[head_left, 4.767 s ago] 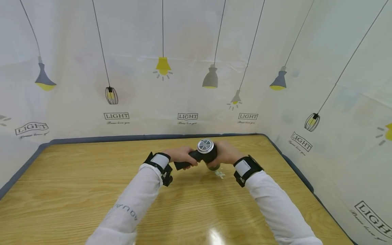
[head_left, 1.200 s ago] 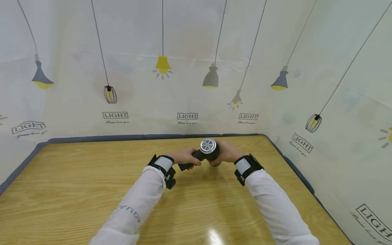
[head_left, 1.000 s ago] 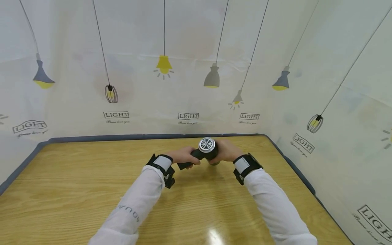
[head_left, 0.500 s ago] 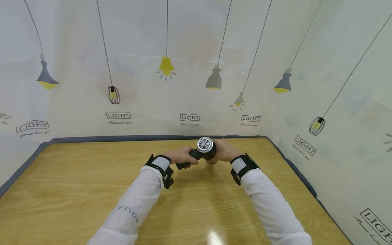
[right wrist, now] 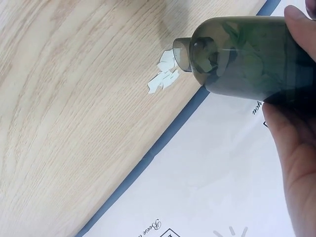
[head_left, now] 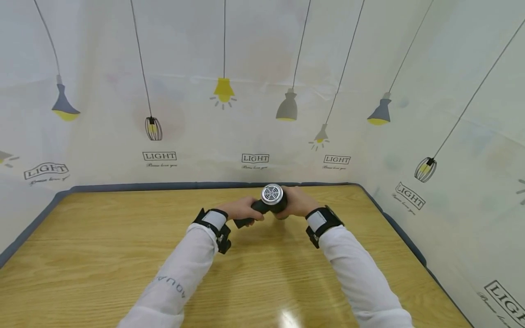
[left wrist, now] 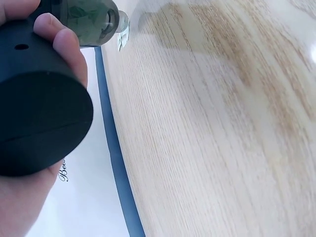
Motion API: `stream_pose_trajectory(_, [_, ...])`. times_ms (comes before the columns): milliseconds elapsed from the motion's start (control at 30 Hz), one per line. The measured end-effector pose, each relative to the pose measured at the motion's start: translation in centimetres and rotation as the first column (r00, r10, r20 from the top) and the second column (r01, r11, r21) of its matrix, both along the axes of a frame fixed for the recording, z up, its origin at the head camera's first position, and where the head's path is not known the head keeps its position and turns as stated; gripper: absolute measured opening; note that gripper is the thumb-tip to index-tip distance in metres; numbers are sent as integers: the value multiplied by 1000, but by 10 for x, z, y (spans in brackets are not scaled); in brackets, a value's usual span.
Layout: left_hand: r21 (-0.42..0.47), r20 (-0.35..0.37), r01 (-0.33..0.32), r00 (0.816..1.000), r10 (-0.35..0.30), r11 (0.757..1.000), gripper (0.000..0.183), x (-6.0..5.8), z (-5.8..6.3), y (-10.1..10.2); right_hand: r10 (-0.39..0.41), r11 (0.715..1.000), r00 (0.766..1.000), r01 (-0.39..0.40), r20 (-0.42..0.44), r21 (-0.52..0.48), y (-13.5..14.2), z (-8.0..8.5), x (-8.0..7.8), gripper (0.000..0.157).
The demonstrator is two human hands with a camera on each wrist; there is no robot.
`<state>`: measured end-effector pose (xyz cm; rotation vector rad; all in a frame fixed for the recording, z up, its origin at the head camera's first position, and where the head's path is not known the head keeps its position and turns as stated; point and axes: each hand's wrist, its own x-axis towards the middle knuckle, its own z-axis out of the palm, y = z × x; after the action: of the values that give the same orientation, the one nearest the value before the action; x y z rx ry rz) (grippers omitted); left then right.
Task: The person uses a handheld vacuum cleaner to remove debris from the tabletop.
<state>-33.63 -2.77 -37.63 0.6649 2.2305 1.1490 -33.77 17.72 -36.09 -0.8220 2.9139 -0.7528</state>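
Both hands hold a black handheld vacuum cleaner (head_left: pixel 282 204) over the table, its round silver grille (head_left: pixel 272 194) facing up toward the head camera. My left hand (head_left: pixel 243 209) grips the handle, whose flat black end (left wrist: pixel 44 126) fills much of the left wrist view. Around the body, above the dust cup, curls my right hand (head_left: pixel 300 202). The tinted see-through dust cup (right wrist: pixel 237 59) has greenish scraps inside. It points down, with its narrow nozzle (right wrist: pixel 182 54) right at a few white paper scraps (right wrist: pixel 160 81) on the tabletop. In the head view these scraps are hidden.
The wooden table (head_left: pixel 123 241) has a dark grey strip (head_left: pixel 164 186) along its back and right sides. Behind it hangs a white wall covering (head_left: pixel 197 127) printed with lamps and lettering. Light glares off the table's near part (head_left: pixel 288 319).
Since the oldest frame the vacuum cleaner has shifted right, then slightly left again. The white scraps beside it have gone from the head view. Both hands keep their hold.
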Motion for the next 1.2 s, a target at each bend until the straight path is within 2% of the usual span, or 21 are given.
stream_pose_trajectory(267, [13,5,-3,1000,3,1000,39,-4,-5,-2,-15,1000,1000,14,12,24,-3,0,-1,69])
stream_pose_trajectory(533, [3,5,-7,1000,7,1000,25,-7,-7,-4,-29,999,999,29,19,30,-6,-1,-3,70])
stream_pose_trajectory(1200, [4,5,-19,1000,19,1000,27,-9,-8,-4,-29,1000,999,29,19,11,-6,-1,-2,72])
